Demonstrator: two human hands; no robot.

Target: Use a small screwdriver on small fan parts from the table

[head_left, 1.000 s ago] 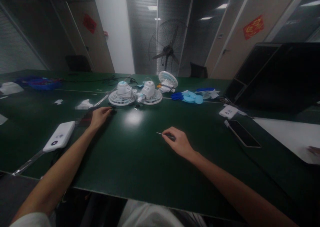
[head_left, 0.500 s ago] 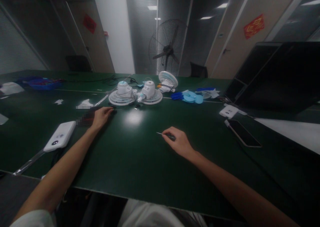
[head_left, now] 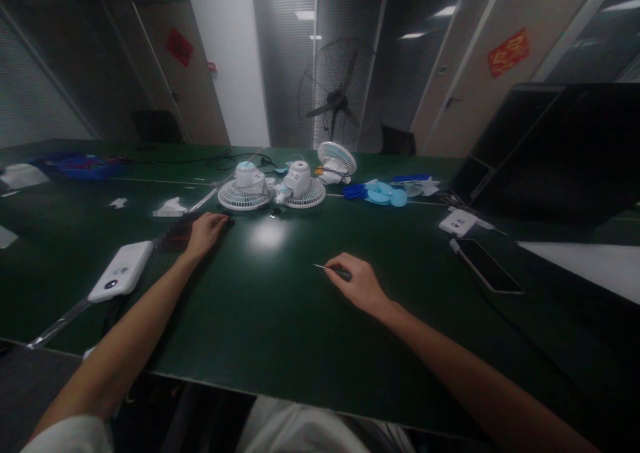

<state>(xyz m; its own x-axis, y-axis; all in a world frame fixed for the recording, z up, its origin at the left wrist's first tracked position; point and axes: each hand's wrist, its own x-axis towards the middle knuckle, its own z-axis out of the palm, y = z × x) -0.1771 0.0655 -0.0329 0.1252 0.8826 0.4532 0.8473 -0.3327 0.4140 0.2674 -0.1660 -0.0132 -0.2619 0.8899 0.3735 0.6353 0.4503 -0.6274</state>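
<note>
One wide green table (head_left: pixel 280 333) spans the lower frame, its middle apparently giving both hands room. Three white fans sit at upper centre: the left fan (head_left: pixel 247 193) and middle fan (head_left: pixel 303 190) lie grille down, likely because the broad guards make a steady base, while the rear fan (head_left: pixel 337 162) tilts. At centre right, the right hand (head_left: pixel 356 280) pinches a slim tool (head_left: pixel 345 275) between thumb and fingers, shaft pointing toward the frame's left; holding it that near the shaft probably gives fine control. Left of centre, the left hand (head_left: pixel 204 234) has its fingertips drawn close at a small dark piece (head_left: pixel 229 220), perhaps to keep it steady.

A big black panel (head_left: pixel 560 153) is cut off at the right edge. Left of centre, a dark, reddish bundle (head_left: pixel 175 236) is hidden partly by the left hand, partly by a pixelated patch. The tool's handle end disappears into the palm, and its tip is too fine to identify. Whether the left fingertips grip the dark piece or merely touch it, I cannot tell.
</note>
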